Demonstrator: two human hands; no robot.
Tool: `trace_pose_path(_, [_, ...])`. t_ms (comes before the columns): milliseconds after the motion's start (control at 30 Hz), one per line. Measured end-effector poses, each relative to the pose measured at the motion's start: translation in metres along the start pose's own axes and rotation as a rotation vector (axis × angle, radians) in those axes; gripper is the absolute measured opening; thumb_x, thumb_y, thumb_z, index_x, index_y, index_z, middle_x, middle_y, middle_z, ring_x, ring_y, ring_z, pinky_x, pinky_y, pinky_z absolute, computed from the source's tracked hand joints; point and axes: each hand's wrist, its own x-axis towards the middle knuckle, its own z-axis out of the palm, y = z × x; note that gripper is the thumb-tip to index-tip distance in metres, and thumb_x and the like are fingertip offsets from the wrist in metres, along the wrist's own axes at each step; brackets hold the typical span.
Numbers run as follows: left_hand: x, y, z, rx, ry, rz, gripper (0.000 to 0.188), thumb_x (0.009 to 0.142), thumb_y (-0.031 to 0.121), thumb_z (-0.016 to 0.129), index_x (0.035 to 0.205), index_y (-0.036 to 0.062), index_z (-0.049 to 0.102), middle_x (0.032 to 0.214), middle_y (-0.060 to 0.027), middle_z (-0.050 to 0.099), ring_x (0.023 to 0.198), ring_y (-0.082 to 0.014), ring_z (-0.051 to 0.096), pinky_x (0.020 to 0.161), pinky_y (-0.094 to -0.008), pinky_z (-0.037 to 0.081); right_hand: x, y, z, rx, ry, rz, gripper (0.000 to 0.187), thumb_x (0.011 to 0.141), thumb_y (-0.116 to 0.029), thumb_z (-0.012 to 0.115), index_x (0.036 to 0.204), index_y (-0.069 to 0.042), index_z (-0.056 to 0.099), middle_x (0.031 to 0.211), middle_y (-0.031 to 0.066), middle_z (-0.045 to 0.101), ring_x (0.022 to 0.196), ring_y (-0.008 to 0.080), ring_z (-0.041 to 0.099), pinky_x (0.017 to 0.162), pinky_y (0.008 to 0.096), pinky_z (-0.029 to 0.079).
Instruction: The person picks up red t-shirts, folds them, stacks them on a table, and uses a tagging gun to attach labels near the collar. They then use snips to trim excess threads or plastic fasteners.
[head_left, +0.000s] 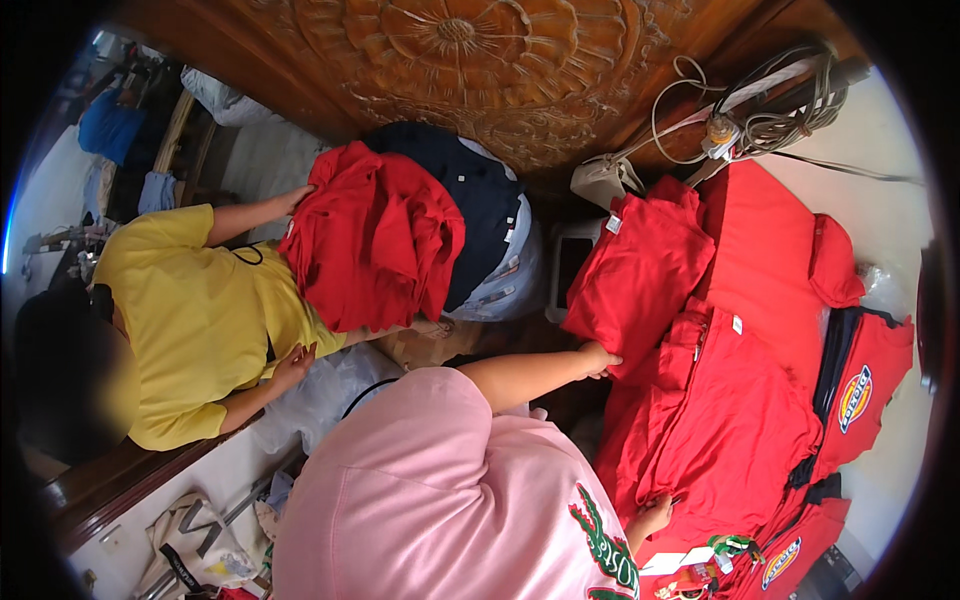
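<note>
My left hand (598, 360) is closed on the lower edge of a red garment (640, 270), which hangs in folds over the heap on the right. A pale label shows near its top. Lower down, my right hand (652, 520) lies against another red garment (730, 430). Its fingers are bent together at the cloth, and a small dark tip shows at them, too small to name. Beside this hand are a white card (676, 562) and a green and red bundle (735, 546).
A person in a yellow shirt (200, 320) at the left handles red cloth (375, 240) by a dark blue fabric pile (475, 210). Red cushion-like cloth (760, 235) lines the right. Coiled cables (800, 110) hang beside the carved wooden panel (450, 80). A clear plastic bag (320, 395) lies between us.
</note>
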Motion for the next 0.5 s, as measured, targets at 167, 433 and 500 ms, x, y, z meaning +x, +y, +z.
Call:
trace_pose_path(167, [-0.038, 0.051, -0.032, 0.437, -0.324, -0.219, 0.059, 0.094, 0.053, 0.073, 0.124, 0.0025, 0.071, 0.105, -0.0197, 0.079, 0.09, -0.0365, 0.078, 0.08, -0.0476, 0.062, 0.01, 0.023, -0.007, 0.058, 0.013, 0.002, 0.021, 0.097, -0.021, 0.067, 0.08, -0.014, 0.057, 0.064, -0.0041, 0.052, 0.047, 0.0068, 0.043, 0.041, 0.026, 0.027])
trace_pose_path(433, [-0.043, 0.162, -0.053, 1.136, 0.507, 0.988, 0.077, 0.083, 0.028, 0.085, 0.152, 0.0174, 0.05, 0.172, -0.0215, 0.022, 0.154, -0.0461, 0.032, 0.12, -0.0608, 0.038, -0.002, 0.006, 0.006, 0.12, 0.036, 0.028, 0.016, 0.095, -0.011, 0.066, 0.082, -0.012, 0.058, 0.062, -0.0022, 0.053, 0.043, 0.0078, 0.044, 0.039, 0.0257, 0.031])
trace_pose_path(500, [-0.029, 0.198, -0.036, 1.28, 0.431, 0.93, 0.098, 0.079, 0.033, 0.09, 0.163, 0.0202, 0.039, 0.177, -0.02, 0.006, 0.16, -0.0507, 0.016, 0.123, -0.0691, 0.03, -0.011, 0.003, 0.006, 0.108, 0.04, 0.037, 0.016, 0.096, -0.011, 0.066, 0.082, -0.012, 0.058, 0.063, -0.0029, 0.052, 0.044, 0.0073, 0.043, 0.039, 0.0253, 0.031])
